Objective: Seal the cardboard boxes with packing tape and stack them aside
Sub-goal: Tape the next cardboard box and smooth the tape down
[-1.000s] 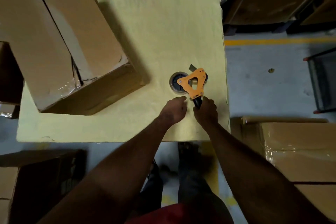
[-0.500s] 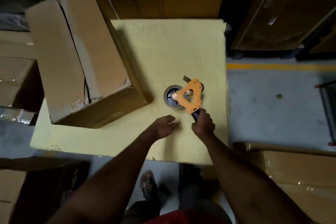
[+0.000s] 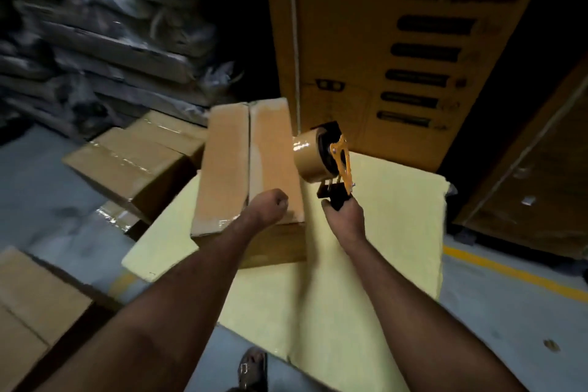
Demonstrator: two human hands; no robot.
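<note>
A long cardboard box [image 3: 241,162] lies on the yellow table [image 3: 381,232], its top flaps closed with a bare seam down the middle. My right hand [image 3: 345,216] grips the black handle of an orange tape dispenser [image 3: 324,159] with a brown roll, held up in the air to the right of the box. My left hand [image 3: 270,205] is curled into a fist with nothing in it, over the near right corner of the box.
Taped cardboard boxes [image 3: 133,165] are stacked on the floor to the left, with another box [image 3: 28,305] at the near left. A tall printed carton [image 3: 397,41] stands behind the table. Wrapped dark bundles [image 3: 95,41] fill the far left. A yellow floor line [image 3: 509,274] runs at right.
My right hand has lifted the tape dispenser off the table into the air. My left hand has moved from the table up to the box. The view has swung up and left.
</note>
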